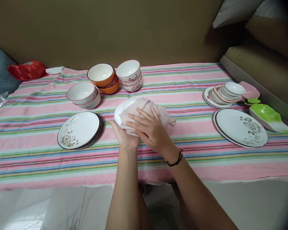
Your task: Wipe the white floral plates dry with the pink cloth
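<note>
Evidently, the plate [122, 109] is between the two hands, above the middle of the striped cover [192, 84]. The left hand [126, 137] is under its near edge, palm up and thumb out to the left (the other fingers are hidden, so I cannot tell their state). The right hand [146, 126] lies over the cloth [162, 111] on top, fingers spread and pointing up and left across the plate. The plate's bare rim shows beyond those fingertips, on the far left; the cloth hides its full outline, so any long axis is unclear. Room is tighter leftward, with a stack [79, 131] beside the left thumb and bowls [129, 76] beyond the plate; wide bare cover runs rightward to the flowered plates [241, 127].
</note>
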A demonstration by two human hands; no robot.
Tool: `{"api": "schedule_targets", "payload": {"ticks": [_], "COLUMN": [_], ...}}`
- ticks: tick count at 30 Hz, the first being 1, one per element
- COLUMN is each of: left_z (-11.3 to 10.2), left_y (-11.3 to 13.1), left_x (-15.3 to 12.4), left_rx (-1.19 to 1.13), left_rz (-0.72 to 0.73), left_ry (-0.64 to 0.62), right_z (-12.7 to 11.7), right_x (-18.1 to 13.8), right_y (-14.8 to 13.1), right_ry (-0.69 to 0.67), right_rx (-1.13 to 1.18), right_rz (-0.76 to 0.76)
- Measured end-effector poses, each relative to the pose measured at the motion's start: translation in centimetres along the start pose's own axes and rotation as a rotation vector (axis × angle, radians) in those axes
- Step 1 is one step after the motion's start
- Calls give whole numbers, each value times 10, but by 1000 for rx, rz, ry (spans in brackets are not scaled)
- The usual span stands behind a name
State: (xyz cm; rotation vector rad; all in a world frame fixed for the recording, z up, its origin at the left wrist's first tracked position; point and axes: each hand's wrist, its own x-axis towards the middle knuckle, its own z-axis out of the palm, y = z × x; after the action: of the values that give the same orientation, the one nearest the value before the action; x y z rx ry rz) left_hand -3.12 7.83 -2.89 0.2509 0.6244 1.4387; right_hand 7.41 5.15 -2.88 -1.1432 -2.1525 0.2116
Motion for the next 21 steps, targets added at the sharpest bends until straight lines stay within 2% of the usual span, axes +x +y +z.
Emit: {"api": "schedule_targets", "payload": {"ticks": [3,6,12,17,21], "left_z": [0,4,9,5,7], "left_y": [-3,-8,-24,-25,-22], "left_x": [-2,-5,-7,-6,-8], "left_rx": [55,111,251,218,227], "left_rz": [-103,-183,-348,-412,-421], "left_ry": [-8,-81,-108,-208,-177], "right_z": [3,1,-5,-8,-7], "right_x": [2,2,0,-5,-8], "right_y": [-4,-1,13,27,37], "right_ry": [-2,16,189,291,359], "right_rx": [-5,19,-9,18,108], "right_rz": [29,106,264,414,466]}}
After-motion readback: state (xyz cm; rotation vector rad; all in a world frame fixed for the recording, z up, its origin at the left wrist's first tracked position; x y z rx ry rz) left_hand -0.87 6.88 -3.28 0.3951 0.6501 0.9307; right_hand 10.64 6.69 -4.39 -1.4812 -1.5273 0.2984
